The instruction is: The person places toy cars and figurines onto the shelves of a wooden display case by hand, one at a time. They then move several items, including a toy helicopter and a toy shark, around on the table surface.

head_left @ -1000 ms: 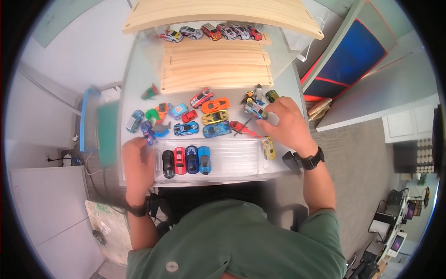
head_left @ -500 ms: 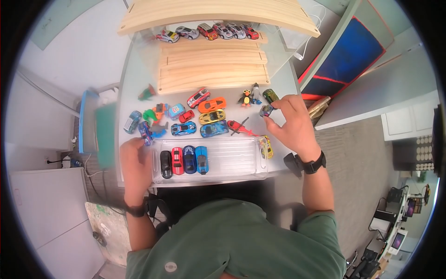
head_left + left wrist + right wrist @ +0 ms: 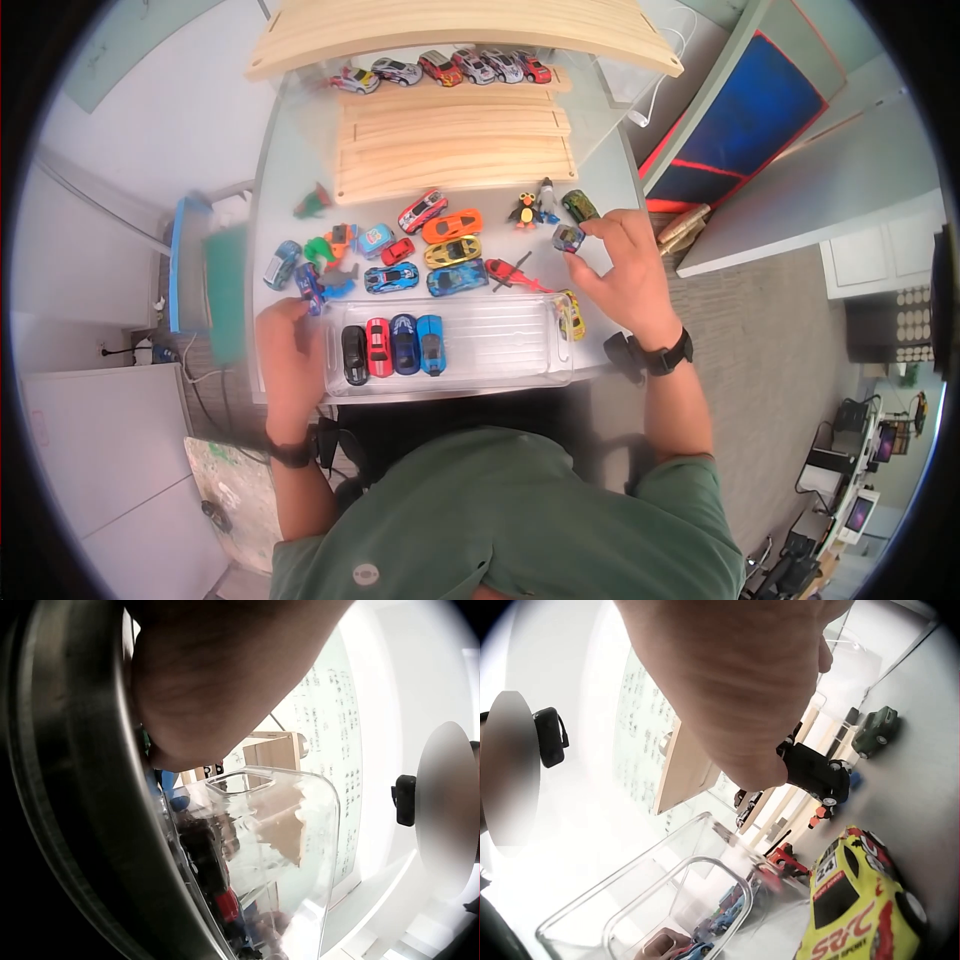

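Note:
My right hand [image 3: 630,275] pinches a small dark patterned toy car [image 3: 568,238] between thumb and fingers, above the right part of the table. The right wrist view shows that toy car [image 3: 819,776] tilted, its dark underside facing the camera. My left hand [image 3: 290,350] rests at the left end of a clear plastic tray [image 3: 500,378], its fingers loosely bent beside a blue toy car [image 3: 309,287]. Inside the tray, on the left, stand a black car [image 3: 354,355], a red car [image 3: 378,348], a dark blue car [image 3: 404,345] and a light blue car [image 3: 431,345].
Several toy cars, a red helicopter [image 3: 515,273], a penguin figure [image 3: 525,211] and other figures lie behind the tray. A green car [image 3: 579,206] is just beyond my right hand, a yellow car [image 3: 570,316] at the tray's right end. Wooden shelves [image 3: 455,160] stand at the back.
My right hand has turned the toy car so that it faces more end-on, and shifted it slightly right, away from the penguin. The left hand stays by the tray.

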Motion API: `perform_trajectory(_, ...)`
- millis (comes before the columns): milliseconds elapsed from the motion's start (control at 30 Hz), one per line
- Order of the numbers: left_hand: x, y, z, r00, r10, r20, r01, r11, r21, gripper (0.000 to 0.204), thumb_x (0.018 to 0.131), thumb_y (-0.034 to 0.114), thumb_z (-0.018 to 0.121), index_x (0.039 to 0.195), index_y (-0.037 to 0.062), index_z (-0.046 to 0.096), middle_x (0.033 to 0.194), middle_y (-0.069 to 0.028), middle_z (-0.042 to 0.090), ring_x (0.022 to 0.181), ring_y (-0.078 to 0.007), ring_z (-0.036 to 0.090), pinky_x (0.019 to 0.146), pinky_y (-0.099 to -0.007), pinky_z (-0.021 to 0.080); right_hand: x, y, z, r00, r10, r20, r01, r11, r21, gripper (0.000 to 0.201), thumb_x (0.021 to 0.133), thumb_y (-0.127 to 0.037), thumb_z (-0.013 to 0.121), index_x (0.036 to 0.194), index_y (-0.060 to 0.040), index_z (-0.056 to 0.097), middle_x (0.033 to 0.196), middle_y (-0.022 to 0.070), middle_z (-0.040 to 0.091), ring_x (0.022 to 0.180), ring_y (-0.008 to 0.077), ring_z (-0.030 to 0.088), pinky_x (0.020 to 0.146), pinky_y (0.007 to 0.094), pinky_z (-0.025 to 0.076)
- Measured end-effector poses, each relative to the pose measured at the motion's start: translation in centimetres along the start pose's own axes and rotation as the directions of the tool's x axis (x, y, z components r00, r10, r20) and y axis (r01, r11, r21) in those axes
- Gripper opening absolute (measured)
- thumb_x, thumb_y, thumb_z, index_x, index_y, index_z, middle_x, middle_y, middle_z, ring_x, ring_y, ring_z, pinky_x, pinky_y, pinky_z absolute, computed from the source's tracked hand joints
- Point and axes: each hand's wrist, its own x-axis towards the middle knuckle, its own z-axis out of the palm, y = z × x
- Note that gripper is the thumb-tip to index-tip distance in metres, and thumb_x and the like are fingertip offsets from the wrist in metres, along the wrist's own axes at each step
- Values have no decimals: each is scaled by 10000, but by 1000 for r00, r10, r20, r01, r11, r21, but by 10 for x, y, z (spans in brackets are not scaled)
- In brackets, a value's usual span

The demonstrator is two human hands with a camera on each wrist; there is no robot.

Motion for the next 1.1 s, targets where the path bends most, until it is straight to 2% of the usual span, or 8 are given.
perform_trajectory(167, 0, -1, 0, 1000, 1, -2, -1, 1000, 1, 443, 837, -59, 737, 1255, 33, 619, 1267, -191, 642, 1197, -408, 596, 1032, -483, 480, -17, 7, -1, 991, 116, 62, -119, 992, 50, 371, 762, -83, 847, 1099, -20, 706, 1078, 153, 663, 1050, 363, 646, 899, 456, 551)
perform_trajectory(233, 1, 0, -1, 1000, 6, 4, -6, 1000, 4, 447, 836, -62, 734, 1257, 35, 618, 1269, -193, 643, 1196, -410, 597, 1033, -483, 479, -20, 7, -7, 944, 273, 187, -283, 959, 31, 338, 778, -89, 827, 1080, -7, 699, 1051, 167, 675, 1022, 371, 659, 881, 455, 550)
perform_trajectory(467, 0, -1, -1, 1000, 6, -4, -6, 1000, 1, 457, 833, -63, 737, 1262, 35, 615, 1266, -194, 643, 1194, -414, 598, 1037, -488, 476, -17, 10, -11, 916, 286, 283, -287, 957, -41, 269, 827, -147, 793, 1037, -12, 693, 917, 179, 688, 870, 386, 685, 784, 467, 552)
perform_trajectory(567, 0, -2, -1, 1000, 23, -9, -24, 1000, -12, 458, 834, -61, 739, 1264, 34, 614, 1264, -194, 643, 1194, -414, 596, 1038, -491, 473, -6, 5, -11, 841, 407, 357, -403, 911, -90, 255, 855, -172, 782, 1032, -17, 684, 852, 177, 684, 792, 394, 686, 720, 479, 548)
perform_trajectory(833, 0, -3, -1, 999, 50, -5, -51, 999, -19, 472, 823, -52, 753, 1265, 43, 616, 1254, -197, 647, 1190, -418, 595, 1039, -496, 471, 46, -7, -6, 909, 393, 138, -401, 915, 38, 306, 951, -245, 752, 1088, 5, 643, 802, 187, 695, 757, 393, 716, 670, 468, 549)
perform_trajectory(967, 0, -3, -1, 999, 43, 1, -43, 999, -25, 470, 822, -42, 758, 1262, 46, 618, 1250, -196, 652, 1192, -419, 594, 1047, -498, 467, 94, -9, 18, 893, 450, 17, -446, 879, 171, 368, 982, -269, 733, 1145, 36, 606, 822, 224, 715, 763, 398, 729, 669, 464, 557)
perform_trajectory(1033, -1, -4, -1, 999, 32, -12, -32, 998, -50, 459, 823, -25, 763, 1254, 45, 624, 1251, -195, 656, 1192, -419, 594, 1053, -499, 463, 123, -9, 28, 828, 561, -3, -525, 777, 347, 392, 1011, -270, 698, 1163, 71, 578, 864, 286, 726, 789, 450, 734, 691, 498, 567)
perform_trajectory(1100, -1, -6, 0, 999, 34, -10, -34, 998, -49, 452, 823, -15, 766, 1249, 45, 627, 1253, -195, 657, 1194, -419, 594, 1055, -498, 461, 142, 19, 54, 850, 520, -86, -481, 832, 276, 399, 1020, -256, 675, 1156, 100, 558, 875, 316, 723, 810, 480, 730, 718, 521, 571)
